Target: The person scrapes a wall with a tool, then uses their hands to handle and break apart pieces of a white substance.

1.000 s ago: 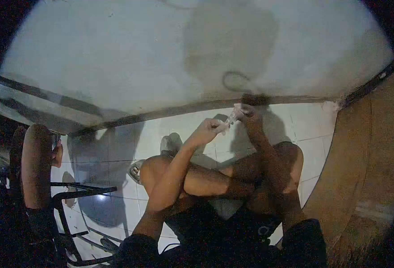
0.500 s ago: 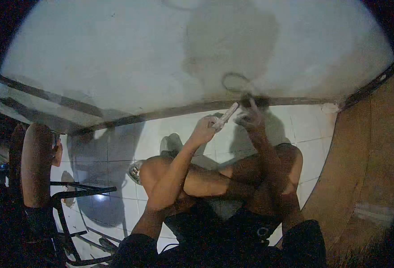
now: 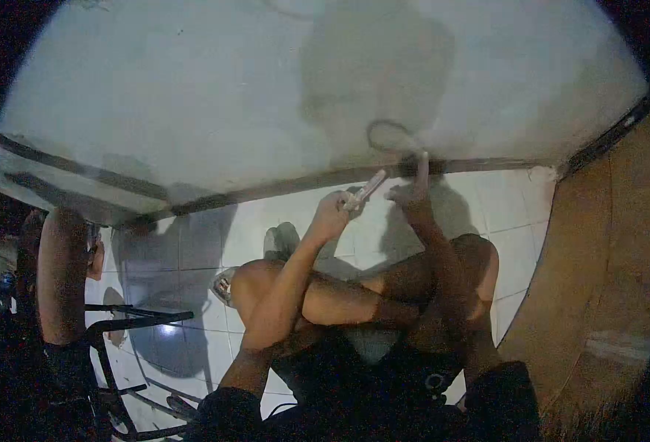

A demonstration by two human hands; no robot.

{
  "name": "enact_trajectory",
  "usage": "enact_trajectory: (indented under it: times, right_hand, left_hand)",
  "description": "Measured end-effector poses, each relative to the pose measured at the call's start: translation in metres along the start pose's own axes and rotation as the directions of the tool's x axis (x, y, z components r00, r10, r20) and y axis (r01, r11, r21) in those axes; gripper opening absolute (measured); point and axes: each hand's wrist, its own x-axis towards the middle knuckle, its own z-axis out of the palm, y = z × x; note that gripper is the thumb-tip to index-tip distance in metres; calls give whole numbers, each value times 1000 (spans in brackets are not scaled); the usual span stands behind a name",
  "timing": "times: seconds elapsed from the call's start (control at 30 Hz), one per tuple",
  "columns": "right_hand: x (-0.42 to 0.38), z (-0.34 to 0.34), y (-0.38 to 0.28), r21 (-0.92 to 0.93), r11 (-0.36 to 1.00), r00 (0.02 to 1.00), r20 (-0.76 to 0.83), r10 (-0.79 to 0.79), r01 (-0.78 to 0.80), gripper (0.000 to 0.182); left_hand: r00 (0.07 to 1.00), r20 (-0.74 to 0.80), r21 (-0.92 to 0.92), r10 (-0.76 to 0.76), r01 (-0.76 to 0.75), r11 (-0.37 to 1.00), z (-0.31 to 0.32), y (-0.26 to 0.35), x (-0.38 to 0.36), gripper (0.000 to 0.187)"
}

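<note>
My left hand (image 3: 332,214) is closed on a pale, slim object (image 3: 370,188) that tilts up to the right; what it is cannot be made out. To its right is my right hand (image 3: 415,197), with the index finger stretched up toward the wall base and the thumb apart; nothing shows in it. The two hands do not touch. Both are over the tiled floor, in front of my crossed legs (image 3: 354,298).
A pale wall (image 3: 192,96) rises ahead, with shadows on it. Another person's leg (image 3: 61,280) and a black metal frame (image 3: 144,321) are at the left. Beside my knee lies a small dish (image 3: 223,286). A brown board (image 3: 575,295) stands at the right.
My right hand's fingers have changed pose, with the index finger now straighter and the thumb more apart. My left hand and the pale object have shifted slightly left.
</note>
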Motion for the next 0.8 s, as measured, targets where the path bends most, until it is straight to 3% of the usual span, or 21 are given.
enact_trajectory:
  times: [0.03,0.07,0.1,0.13,0.2,0.23,0.27,0.3,0.33,0.37,0.4,0.43,0.47,0.5,0.53,0.57,0.6,0.67,0.7,0.77,0.8]
  right_hand:
    - [2,-2,3,4,1000,1000,-1,-4,4,76]
    - [6,-9,12,33,971,966,119,231,-236,66]
    - [10,-12,21,29,886,863,242,443,-463,57]
    - [8,-10,38,-72,915,872,280,401,-398,45]
    - [-1,-6,25,-254,913,875,289,387,-320,31]
    - [-9,-5,-4,-338,884,875,251,415,-323,27]
    - [-14,-10,20,-362,932,935,329,133,-5,26]
    - [-14,-16,52,-356,880,900,407,-159,316,24]
    - [-12,-16,59,-341,939,952,299,60,48,21]
    - [-10,-15,64,-292,930,936,205,287,-222,18]
    - [-10,-15,69,-333,943,959,267,92,2,15]
    - [-7,-14,76,-359,906,939,330,-101,224,13]
    - [-5,-21,89,-497,669,813,498,-302,553,12]
    - [4,-24,96,-537,313,622,672,-403,783,12]
    - [-3,-17,62,-496,785,898,406,-168,372,12]
    - [-12,-4,20,-241,954,947,221,233,-178,12]
    - [-13,-6,45,-240,959,951,229,210,-154,12]
    - [-19,-21,118,204,964,960,255,115,-170,14]
    - [-14,-19,106,205,967,961,260,98,-154,14]
    - [-17,-12,38,-215,975,941,315,126,-59,19]
    - [-20,-3,12,10,967,933,267,243,-255,19]
  left_hand:
    - [1000,-2,4,4,-4,1000,-1,0,0,20]
    - [999,35,-41,-9,11,999,-1,1,1,22]
    - [997,71,-86,-21,27,996,-3,2,1,24]
    - [990,141,56,22,-31,998,-6,2,0,31]
    - [973,231,-108,12,14,994,-3,13,-2,38]
    - [966,258,-49,-24,38,998,-2,17,-4,47]
    - [959,278,13,-62,60,998,-1,19,-6,57]
    - [972,236,3,20,-21,1000,-1,29,-10,57]
    - [975,192,-1,109,-111,994,-2,37,-13,58]
    - [959,234,-11,159,-160,987,0,26,-9,57]
    - [938,278,-22,208,-210,977,2,14,-4,55]
    - [950,184,118,251,-275,954,6,19,-5,55]
    - [898,98,289,429,-438,851,26,-31,7,53]
    - [938,165,313,305,-343,886,19,-11,4,52]
    - [957,233,340,171,-245,908,18,8,-3,50]
    - [948,236,321,215,-284,903,24,-5,-2,50]
    - [936,242,299,256,-323,898,25,-19,0,50]
    - [939,277,221,201,-266,938,14,7,-8,50]
    - [932,336,137,132,-187,973,10,17,-11,50]
    - [946,273,202,173,-233,951,21,-9,-4,50]
    - [942,279,66,187,-213,975,23,-14,-2,49]
